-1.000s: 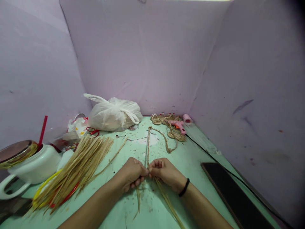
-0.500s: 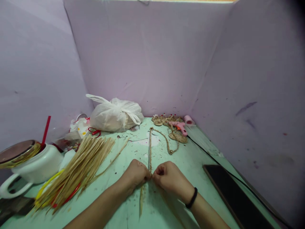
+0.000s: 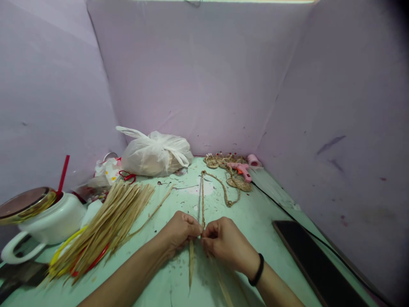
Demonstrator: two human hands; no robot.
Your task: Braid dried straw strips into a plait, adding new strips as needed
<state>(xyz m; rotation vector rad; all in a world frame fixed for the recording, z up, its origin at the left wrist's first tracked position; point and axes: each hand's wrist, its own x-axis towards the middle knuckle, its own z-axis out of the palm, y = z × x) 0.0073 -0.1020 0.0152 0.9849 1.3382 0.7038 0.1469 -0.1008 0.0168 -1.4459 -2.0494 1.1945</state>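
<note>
A thin braided straw cord (image 3: 203,196) runs from the middle of the table toward me, then loops off to the right at its far end. At its near end my left hand (image 3: 182,232) is closed in a pinch on the cord and a loose straw strand (image 3: 191,264) that hangs below it. Close beside it, nearly touching, my right hand (image 3: 225,241) pinches more pale strands (image 3: 223,285), which trail down toward me. The exact crossing of the strands is hidden by my fingertips. A black band (image 3: 257,269) circles my right wrist.
A bundle of dry straw strips (image 3: 108,226) lies left, beside a white pot (image 3: 54,219). Behind stands a tied white plastic bag (image 3: 156,153). A pink glue gun (image 3: 240,169) rests on coiled braids (image 3: 239,183). At right lies a dark phone-like slab (image 3: 313,260).
My left hand has turned slightly and its fingers have shifted upward. My right hand has moved a little left, and its trailing strands have swung left.
</note>
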